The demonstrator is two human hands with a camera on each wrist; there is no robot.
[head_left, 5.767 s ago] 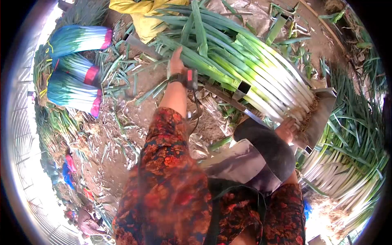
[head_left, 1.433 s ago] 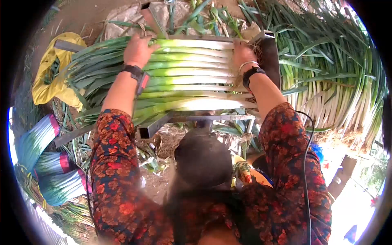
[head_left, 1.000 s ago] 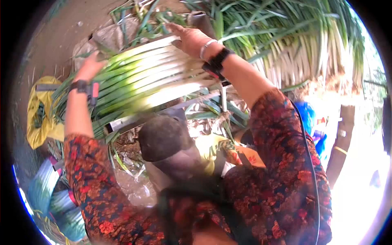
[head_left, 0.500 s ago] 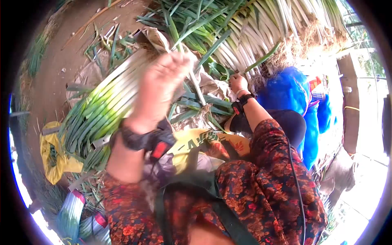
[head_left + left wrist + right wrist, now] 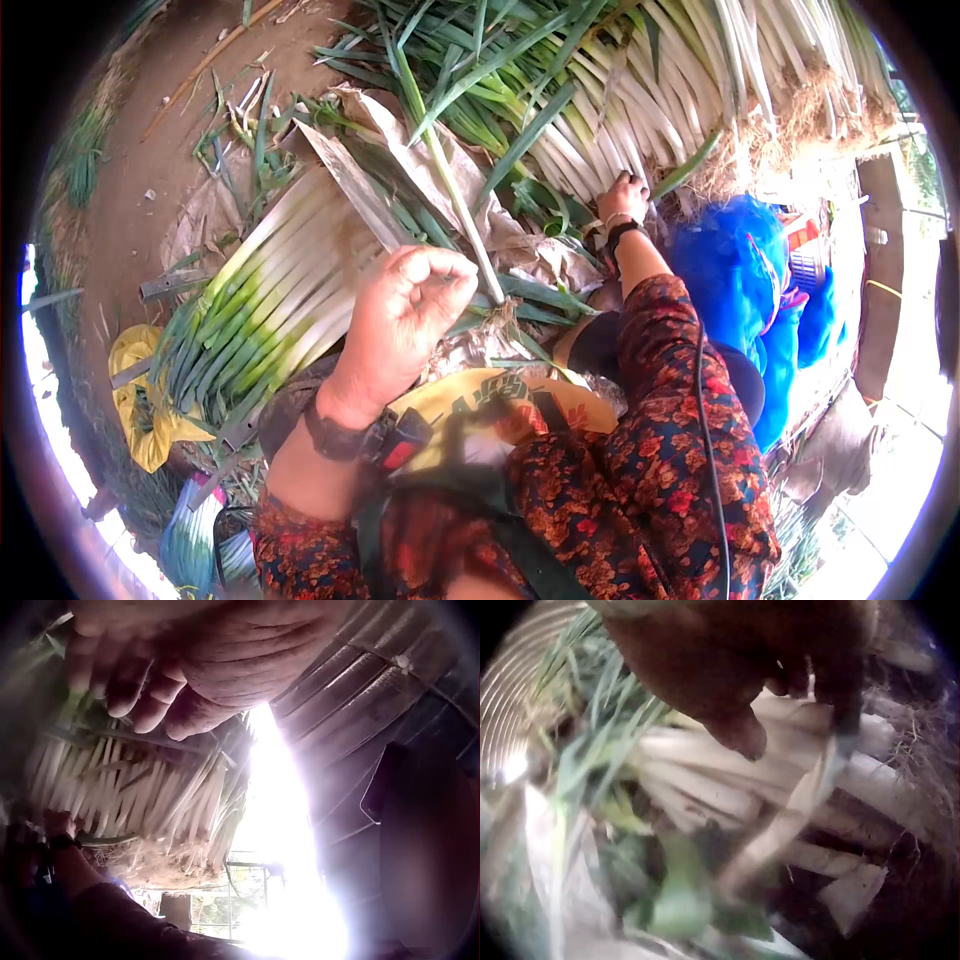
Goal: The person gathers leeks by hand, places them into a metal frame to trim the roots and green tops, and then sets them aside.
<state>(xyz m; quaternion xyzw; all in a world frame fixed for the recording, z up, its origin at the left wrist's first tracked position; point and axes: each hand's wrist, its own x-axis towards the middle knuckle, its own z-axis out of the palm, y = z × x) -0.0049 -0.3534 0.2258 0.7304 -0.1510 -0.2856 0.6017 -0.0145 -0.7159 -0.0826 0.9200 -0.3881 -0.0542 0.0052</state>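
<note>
In the head view my left hand [image 5: 405, 320] hangs in front of my body, fingers loosely curled with nothing in them. My right hand [image 5: 622, 200] is at the white lower stalks of a big pile of long green onions [image 5: 590, 130]. From the right wrist, the thumb [image 5: 739, 735] and fingers stand apart, touching or just over thick white stalks [image 5: 705, 787]. One loose green onion [image 5: 445, 180] lies between the pile and a metal rack [image 5: 345, 180]. A row of green onions [image 5: 290, 270] lies side by side in that rack, at the left.
Blue plastic bags [image 5: 730, 260] stand right of my knee, below the root ends. A yellow sack [image 5: 140, 380] lies at the left, with tied bundles [image 5: 190, 535] lower down. Cut leaves and a beige sheet [image 5: 380, 120] cover ground between rack and pile.
Both hands have left the green onions in the rack. My body has turned right; the right hand has reached to the pile, and the left has drawn back towards me.
</note>
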